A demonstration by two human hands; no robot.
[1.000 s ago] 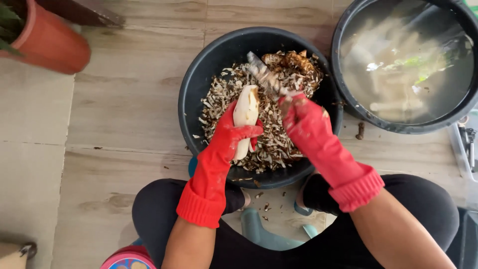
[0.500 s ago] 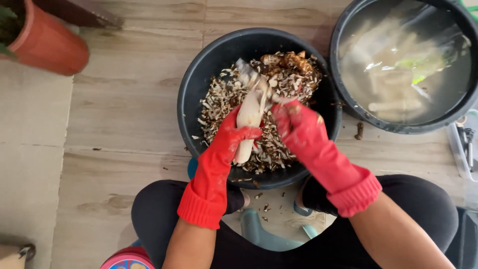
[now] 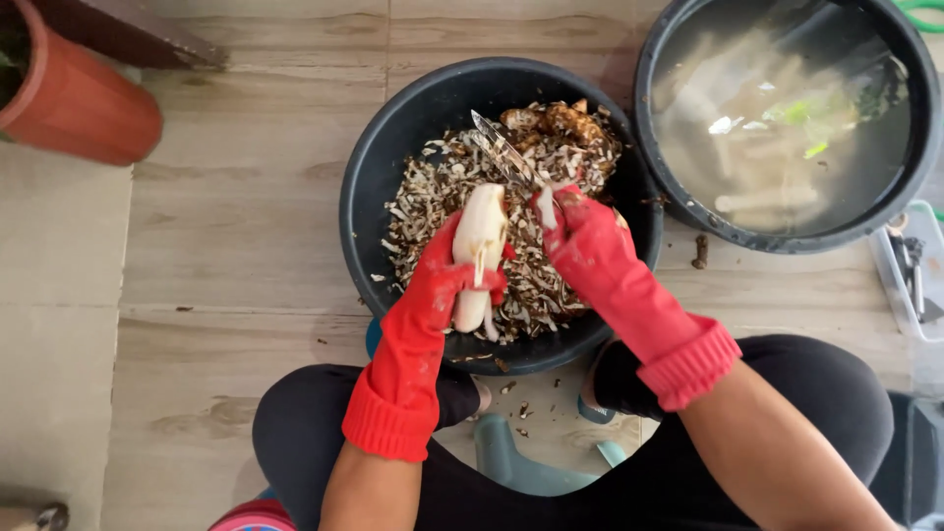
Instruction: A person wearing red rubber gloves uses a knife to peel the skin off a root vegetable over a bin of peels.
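Both my hands wear red rubber gloves. My left hand [image 3: 447, 285] grips a pale peeled root [image 3: 479, 246], held upright over a dark round basin [image 3: 379, 167] full of brown and white peelings. My right hand [image 3: 590, 241] holds a knife [image 3: 501, 147], its blade pointing up and left above the peelings, just right of the root's top. A strip of white peel clings to the right glove's fingers.
A second dark basin [image 3: 910, 177] at upper right holds cloudy water with peeled roots and green bits. A terracotta pot [image 3: 84, 108] stands at upper left. A clear plastic box [image 3: 910, 275] lies at the right edge. My knees and a teal stool [image 3: 511, 457] are below.
The knife came down against the root's top half a second ago and has swung back up and away. The root stays in my left hand.
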